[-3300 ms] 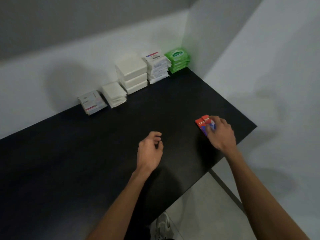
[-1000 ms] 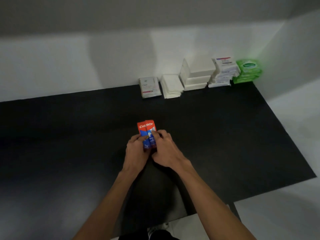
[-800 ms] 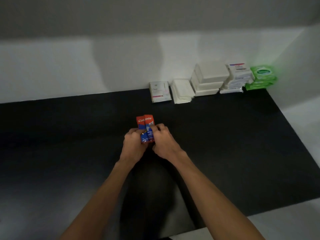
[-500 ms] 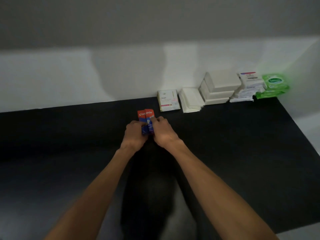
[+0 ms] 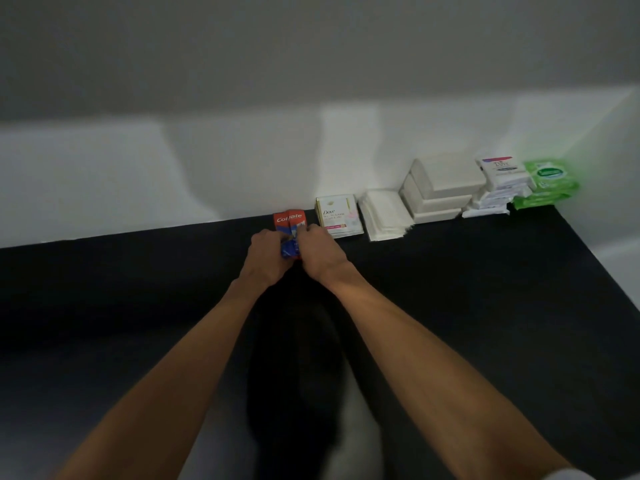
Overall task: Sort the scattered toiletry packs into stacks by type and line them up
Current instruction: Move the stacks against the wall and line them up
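Two hands hold the red and blue toothpaste boxes (image 5: pixel 289 220) at the far side of the black counter (image 5: pixel 485 289). The left hand (image 5: pixel 268 256) grips them from the left. The right hand (image 5: pixel 320 252) grips them from the right. The fingers of both hands are curled around the near ends of the boxes. It looks like two boxes pressed side by side, with the name written across both red tops. The far ends of the boxes are right by the white wall (image 5: pixel 207 168).

Just to the right of the toothpaste boxes is a white soap box (image 5: pixel 337 216) with gold edges. It is very close to the right hand, but I cannot tell if they touch. Next to the right is a low pile of flat white packs (image 5: pixel 382 216). After that comes a tall stack of plain white boxes (image 5: pixel 443 187). Then there is a stack of white wipe packs (image 5: pixel 500 178) with a blue and red label on top. Last, in the far right corner, is a stack of green packs (image 5: pixel 549 181). All these piles sit in one row along the wall.
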`<action>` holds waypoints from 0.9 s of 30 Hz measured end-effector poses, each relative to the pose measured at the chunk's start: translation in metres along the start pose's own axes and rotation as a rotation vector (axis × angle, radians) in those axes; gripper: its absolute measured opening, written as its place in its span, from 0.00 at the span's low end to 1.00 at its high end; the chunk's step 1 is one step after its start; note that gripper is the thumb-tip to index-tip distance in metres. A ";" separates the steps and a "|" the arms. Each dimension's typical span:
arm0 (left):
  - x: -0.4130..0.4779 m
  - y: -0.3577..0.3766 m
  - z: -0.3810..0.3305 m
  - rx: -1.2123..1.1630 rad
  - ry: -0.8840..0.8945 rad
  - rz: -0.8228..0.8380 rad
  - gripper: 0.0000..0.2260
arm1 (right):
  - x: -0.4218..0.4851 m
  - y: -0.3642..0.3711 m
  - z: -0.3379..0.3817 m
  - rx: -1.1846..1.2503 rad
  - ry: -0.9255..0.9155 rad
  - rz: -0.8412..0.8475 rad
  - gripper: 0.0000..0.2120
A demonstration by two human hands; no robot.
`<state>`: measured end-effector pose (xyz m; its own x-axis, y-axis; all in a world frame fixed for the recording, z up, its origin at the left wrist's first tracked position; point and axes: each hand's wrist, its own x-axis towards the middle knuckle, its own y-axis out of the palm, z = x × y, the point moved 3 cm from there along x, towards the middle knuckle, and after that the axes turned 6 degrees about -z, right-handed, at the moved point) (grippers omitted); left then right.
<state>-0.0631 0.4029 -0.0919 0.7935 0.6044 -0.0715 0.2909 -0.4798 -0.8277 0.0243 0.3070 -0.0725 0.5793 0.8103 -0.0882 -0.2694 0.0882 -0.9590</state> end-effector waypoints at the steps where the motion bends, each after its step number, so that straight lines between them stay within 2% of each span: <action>1: 0.003 -0.001 -0.001 -0.002 0.004 0.001 0.19 | 0.002 0.000 0.000 -0.003 0.005 0.001 0.27; 9: 0.006 -0.004 -0.003 0.009 0.053 -0.011 0.14 | 0.000 0.011 0.001 -0.007 -0.046 -0.009 0.32; 15: 0.005 -0.002 -0.003 -0.003 0.049 0.004 0.19 | -0.003 0.013 -0.002 -0.058 -0.041 -0.029 0.30; 23: 0.004 0.003 -0.010 -0.030 0.039 -0.011 0.15 | -0.008 0.012 -0.007 -0.132 -0.042 -0.050 0.34; 27: 0.008 0.000 -0.006 -0.041 0.027 0.005 0.17 | -0.004 0.007 -0.005 -0.162 -0.063 -0.049 0.33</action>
<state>-0.0532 0.4034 -0.0892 0.8091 0.5846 -0.0601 0.3082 -0.5090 -0.8037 0.0240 0.3019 -0.0802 0.5382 0.8423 -0.0284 -0.1120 0.0381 -0.9930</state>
